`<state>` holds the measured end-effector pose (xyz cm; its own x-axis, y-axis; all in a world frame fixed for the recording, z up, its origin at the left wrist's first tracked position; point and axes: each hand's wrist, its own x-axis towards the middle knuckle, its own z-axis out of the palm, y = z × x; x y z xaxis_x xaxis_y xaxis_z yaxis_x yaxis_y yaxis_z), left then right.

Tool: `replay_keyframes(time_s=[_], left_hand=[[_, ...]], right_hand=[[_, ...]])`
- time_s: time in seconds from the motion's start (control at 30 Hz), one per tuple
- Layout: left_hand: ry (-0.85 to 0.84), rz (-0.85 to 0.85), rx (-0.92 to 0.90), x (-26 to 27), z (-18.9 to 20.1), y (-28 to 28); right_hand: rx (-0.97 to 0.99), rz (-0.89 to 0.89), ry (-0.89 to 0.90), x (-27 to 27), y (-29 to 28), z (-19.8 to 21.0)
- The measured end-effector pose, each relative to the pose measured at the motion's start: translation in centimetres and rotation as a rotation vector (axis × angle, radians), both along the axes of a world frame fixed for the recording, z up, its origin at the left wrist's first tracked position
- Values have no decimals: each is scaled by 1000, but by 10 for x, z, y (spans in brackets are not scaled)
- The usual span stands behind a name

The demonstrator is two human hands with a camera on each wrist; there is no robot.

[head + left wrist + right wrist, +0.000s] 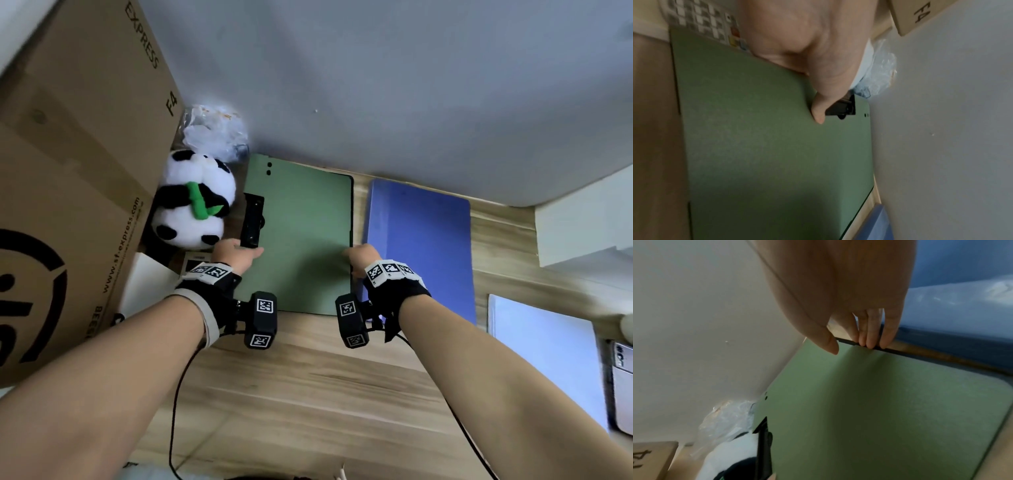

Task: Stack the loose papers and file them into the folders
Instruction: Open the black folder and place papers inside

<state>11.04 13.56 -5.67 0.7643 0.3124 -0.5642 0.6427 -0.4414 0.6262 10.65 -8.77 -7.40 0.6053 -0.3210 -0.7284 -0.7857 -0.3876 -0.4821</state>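
A green folder (pixel 301 236) lies shut on the wooden desk (pixel 308 394), with a black clip (pixel 252 221) on its left side. My left hand (pixel 238 255) holds the folder's left edge just below the clip; its thumb (pixel 819 113) lies on the cover and the other fingers are hidden. My right hand (pixel 361 257) is at the folder's right edge. There its fingertips (pixel 869 342) sit on the dark rim and the thumb (pixel 831 345) is just over the cover. A blue folder (pixel 421 246) lies to the right. A pale sheet (pixel 544 356) lies further right.
A large cardboard box (pixel 75 171) fills the left side. A panda plush (pixel 195 198) and a crumpled plastic bag (pixel 215 133) sit beside the green folder. The wall (pixel 411 85) is right behind the folders. A phone (pixel 621 383) lies at the right edge.
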Motion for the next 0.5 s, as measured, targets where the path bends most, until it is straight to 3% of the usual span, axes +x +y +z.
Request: replay_keyframes(time_s=[0.17, 0.3, 0.5], left_hand=[[-130, -34, -81, 9, 18, 5], [-172, -29, -137, 5, 30, 8], [-148, -46, -306, -33, 41, -16]], right_hand=[[145, -81, -47, -12, -5, 10], [102, -83, -195, -23, -16, 22], [87, -301, -367, -66, -54, 38]])
